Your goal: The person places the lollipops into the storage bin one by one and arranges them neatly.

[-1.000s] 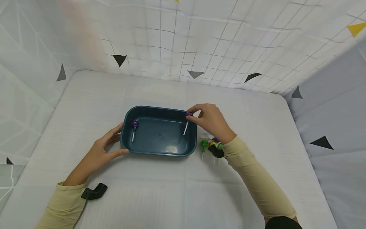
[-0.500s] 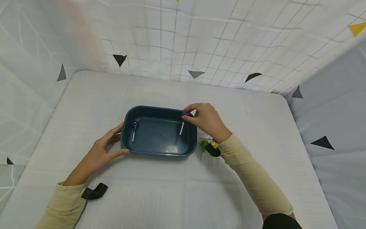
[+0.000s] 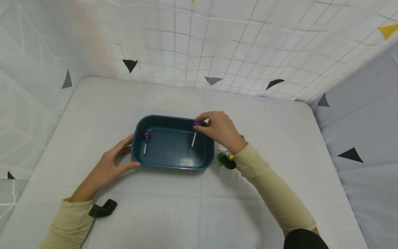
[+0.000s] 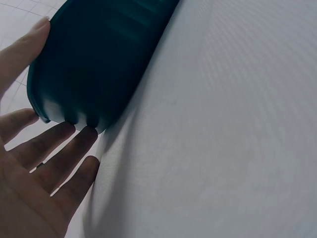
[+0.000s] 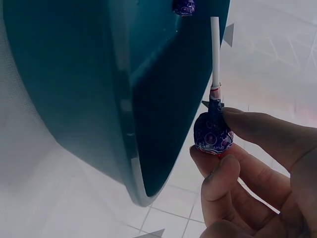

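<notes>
We pinch purple lollipop (image 3: 196,124) by head in right hand (image 3: 219,129), above tub (image 3: 174,166) far rim. Left hand (image 3: 109,166), fingers straight, steadies tub end. Best lower stick-first, release low beside other lollipop (image 3: 146,135).

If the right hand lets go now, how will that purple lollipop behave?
The purple lollipop is pinched by its head, so it probably drops stick-first into the teal tub. It looks light and stiff. Its round head may roll a little, though the straight stick should limit that.
</notes>
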A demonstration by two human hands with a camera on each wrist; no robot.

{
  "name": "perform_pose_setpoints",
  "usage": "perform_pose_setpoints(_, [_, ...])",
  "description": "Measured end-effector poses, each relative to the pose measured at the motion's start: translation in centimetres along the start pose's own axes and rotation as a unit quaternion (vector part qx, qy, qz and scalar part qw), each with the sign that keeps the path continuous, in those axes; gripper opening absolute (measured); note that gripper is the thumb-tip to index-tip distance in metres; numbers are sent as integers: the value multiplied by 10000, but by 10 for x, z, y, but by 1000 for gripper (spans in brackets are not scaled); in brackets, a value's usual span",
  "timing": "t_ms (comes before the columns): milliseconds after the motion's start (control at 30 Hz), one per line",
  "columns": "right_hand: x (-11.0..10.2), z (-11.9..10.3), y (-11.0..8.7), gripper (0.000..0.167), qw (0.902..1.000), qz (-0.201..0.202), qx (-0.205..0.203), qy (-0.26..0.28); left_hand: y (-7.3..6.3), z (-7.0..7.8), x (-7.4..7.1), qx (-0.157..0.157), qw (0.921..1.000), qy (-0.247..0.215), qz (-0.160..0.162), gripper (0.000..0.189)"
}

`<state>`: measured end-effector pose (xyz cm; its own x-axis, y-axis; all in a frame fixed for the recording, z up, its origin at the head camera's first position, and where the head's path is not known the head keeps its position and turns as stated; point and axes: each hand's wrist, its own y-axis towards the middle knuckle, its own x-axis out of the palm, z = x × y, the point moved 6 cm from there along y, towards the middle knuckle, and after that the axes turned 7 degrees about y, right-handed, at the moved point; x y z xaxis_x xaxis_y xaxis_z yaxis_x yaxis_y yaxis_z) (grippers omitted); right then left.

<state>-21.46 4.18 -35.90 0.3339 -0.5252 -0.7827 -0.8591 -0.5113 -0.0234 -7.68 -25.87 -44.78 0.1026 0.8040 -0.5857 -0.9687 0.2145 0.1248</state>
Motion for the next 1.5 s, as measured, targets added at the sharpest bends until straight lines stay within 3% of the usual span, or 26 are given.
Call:
perform_pose_setpoints(667, [12, -13, 12, 23, 9997, -137, -192, 26, 1, 0, -4, -46, 10000, 25, 32, 98])
perform_pose_setpoints(1067, [20, -17, 13, 22, 9996, -274, -106, 32, -3, -3, -2, -68, 10000, 53, 23, 99])
perform_pose_setpoints(1500, [26, -26, 17, 22, 9992, -307, -236, -29, -2, 0, 0, 134, 9999, 62, 87, 100])
